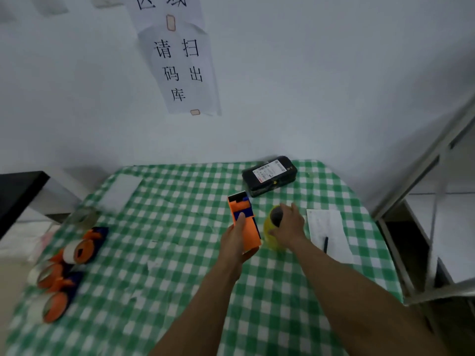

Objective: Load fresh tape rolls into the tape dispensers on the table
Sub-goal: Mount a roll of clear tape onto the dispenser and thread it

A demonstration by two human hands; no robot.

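Note:
My left hand (236, 237) grips an orange and blue tape dispenser (244, 222) above the middle of the table, thumb lying on its orange face. Just to its right, my right hand (289, 224) wraps around a yellow tape roll (272, 232) with a dark core, which stands on the green checked tablecloth (167, 253). At the left edge lie three orange and blue dispensers (82, 249) loaded with pale tape rolls. A clear tape roll (83, 217) sits behind them.
A black parcel (270, 174) with a white label lies at the back of the table. A white paper with a pen (327, 235) is at the right. Metal shelving (437, 201) stands to the right, a dark table (18, 194) to the left.

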